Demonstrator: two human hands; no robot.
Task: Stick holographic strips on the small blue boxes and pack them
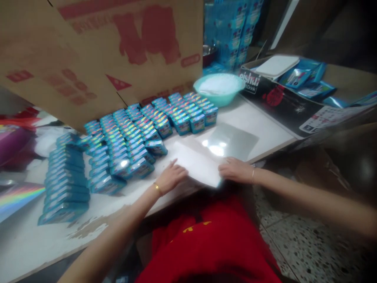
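A white flat sheet [196,162] lies at the near edge of the white table [265,129]. My left hand [172,177] rests on the sheet's left end with fingers curled down onto it. Pressing the right end is my right hand [235,169], fingers bent over the edge. Rows of small blue boxes with shiny rainbow tops [141,125] stand just beyond the sheet. A shiny clear film [229,140] lies to the right of the sheet.
A big brown cardboard carton [103,51] leans over the far left. A teal bowl [219,88] of white stuff stands at the back. Flat blue box blanks [66,181] are stacked at left. A black printed box [282,98] with blue packets lies at right.
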